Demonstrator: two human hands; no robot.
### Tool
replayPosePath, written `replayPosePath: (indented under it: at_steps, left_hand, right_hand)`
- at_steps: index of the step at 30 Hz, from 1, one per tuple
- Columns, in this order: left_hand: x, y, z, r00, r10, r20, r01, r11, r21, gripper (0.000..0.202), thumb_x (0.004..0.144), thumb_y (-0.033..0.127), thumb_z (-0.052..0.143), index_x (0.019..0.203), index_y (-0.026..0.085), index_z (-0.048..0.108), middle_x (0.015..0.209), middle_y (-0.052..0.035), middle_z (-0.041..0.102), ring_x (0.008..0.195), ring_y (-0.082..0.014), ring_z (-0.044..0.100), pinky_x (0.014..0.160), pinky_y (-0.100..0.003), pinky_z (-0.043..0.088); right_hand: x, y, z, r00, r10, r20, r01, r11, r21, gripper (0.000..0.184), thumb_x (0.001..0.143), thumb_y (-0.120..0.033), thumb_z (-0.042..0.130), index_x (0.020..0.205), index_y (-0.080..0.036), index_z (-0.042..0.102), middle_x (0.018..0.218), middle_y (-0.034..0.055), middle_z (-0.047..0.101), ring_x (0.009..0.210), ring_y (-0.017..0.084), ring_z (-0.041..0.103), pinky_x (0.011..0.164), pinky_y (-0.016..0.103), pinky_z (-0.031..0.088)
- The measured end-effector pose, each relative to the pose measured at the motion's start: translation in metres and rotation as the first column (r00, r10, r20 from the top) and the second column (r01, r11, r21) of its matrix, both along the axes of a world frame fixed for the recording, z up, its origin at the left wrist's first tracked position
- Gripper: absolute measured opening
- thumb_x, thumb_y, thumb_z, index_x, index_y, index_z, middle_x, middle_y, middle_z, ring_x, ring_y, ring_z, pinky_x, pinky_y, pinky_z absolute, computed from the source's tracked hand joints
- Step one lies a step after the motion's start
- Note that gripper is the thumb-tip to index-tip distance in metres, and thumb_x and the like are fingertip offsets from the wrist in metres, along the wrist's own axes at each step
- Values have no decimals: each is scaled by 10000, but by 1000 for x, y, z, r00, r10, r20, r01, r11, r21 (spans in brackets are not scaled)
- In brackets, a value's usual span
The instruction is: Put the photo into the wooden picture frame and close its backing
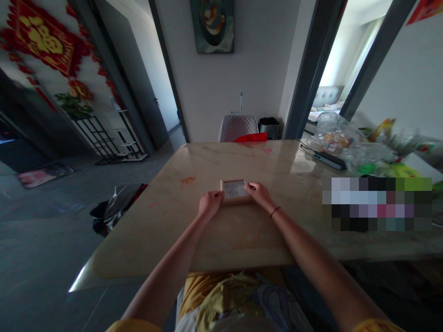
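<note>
Our yellow shirt point(221, 299) shows just below the marble table point(242, 240). Small wood picture frame point(235, 191) lies flat on it, between our hands. L hand point(209, 205), fingers pressed together, grips frame's left edge; R hand point(258, 193) pinches its top right corner, cord bracelet point(275, 212) on wrist.

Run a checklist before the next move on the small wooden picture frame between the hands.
1. Wooden picture frame lying flat on the marble table: ok.
2. Left hand touching the frame's left edge: ok.
3. Right hand touching the frame's right edge: ok.
4. Firm grip by both hands: cannot tell.
5. Marble clean beside the frame: not ok, an orange-red smear lies to its left.
</note>
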State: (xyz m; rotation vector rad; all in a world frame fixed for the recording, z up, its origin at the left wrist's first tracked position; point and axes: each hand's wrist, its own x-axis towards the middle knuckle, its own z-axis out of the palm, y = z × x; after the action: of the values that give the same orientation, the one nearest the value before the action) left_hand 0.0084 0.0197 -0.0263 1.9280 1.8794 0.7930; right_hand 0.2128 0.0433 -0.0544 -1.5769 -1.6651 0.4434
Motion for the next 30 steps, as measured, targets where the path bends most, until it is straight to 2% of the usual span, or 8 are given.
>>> replayPosePath:
  at_steps: [7,11,14,16,18,23,27,30]
  left_hand:
    - [-7,11,-3,980,49,192,-59,997,50,198,820,311,529,857,186,677,806,-48,683,746,-159,610,635,-237,381]
    - [-14,15,4,838,92,537,-151,986,67,227,691,348,674,692,197,504,565,49,501,503,-82,450,498,-193,315]
    - [-23,14,14,603,-27,797,59,998,-12,519,644,551,681,566,211,297,469,99,258,386,-43,229,400,-182,168]
    - [-29,12,19,457,-65,887,310,946,-90,636,640,765,531,521,218,228,451,95,193,370,-41,158,375,-189,120]
    - [-34,10,23,386,-35,922,468,869,-163,696,616,900,298,478,226,191,424,80,172,358,-48,149,354,-197,121]
    - [-33,12,20,529,64,846,443,829,-340,702,612,913,52,436,249,196,388,51,173,340,-65,128,325,-233,155]
    - [-26,13,19,693,62,718,349,843,-410,688,649,865,-49,436,260,199,390,39,176,341,-81,136,348,-262,191]
    - [-24,13,18,731,51,680,308,865,-395,685,689,839,-38,429,255,210,384,28,210,331,-86,182,362,-269,232]
  right_hand:
    - [-2,5,2,978,47,-205,-43,999,26,304,787,-442,547,869,-178,674,967,93,684,943,206,619,826,299,443]
    - [5,4,16,911,-70,-406,59,997,-40,423,790,-541,509,540,-202,551,569,27,571,590,150,555,592,258,417]
    - [18,-2,30,731,52,-680,-222,961,-165,609,787,-696,397,406,-230,301,385,-52,290,360,88,290,410,235,269]
    - [26,-6,37,544,147,-826,-472,868,-157,671,783,-779,238,399,-231,189,376,-66,187,338,75,190,374,229,204]
    - [31,-9,40,449,124,-885,-591,784,-190,686,766,-813,87,403,-232,133,370,-66,148,332,72,148,360,225,172]
    - [28,-9,40,578,-79,-813,-563,683,-466,674,733,-805,-78,413,-248,125,348,-65,138,329,70,86,345,221,98]
    - [24,-9,41,676,-59,-735,-512,680,-525,675,723,-802,-102,426,-244,134,358,-68,149,333,66,87,349,216,98]
    - [24,-10,41,707,-15,-708,-511,680,-525,660,776,-773,-37,434,-236,139,364,-72,152,333,65,101,354,212,105]
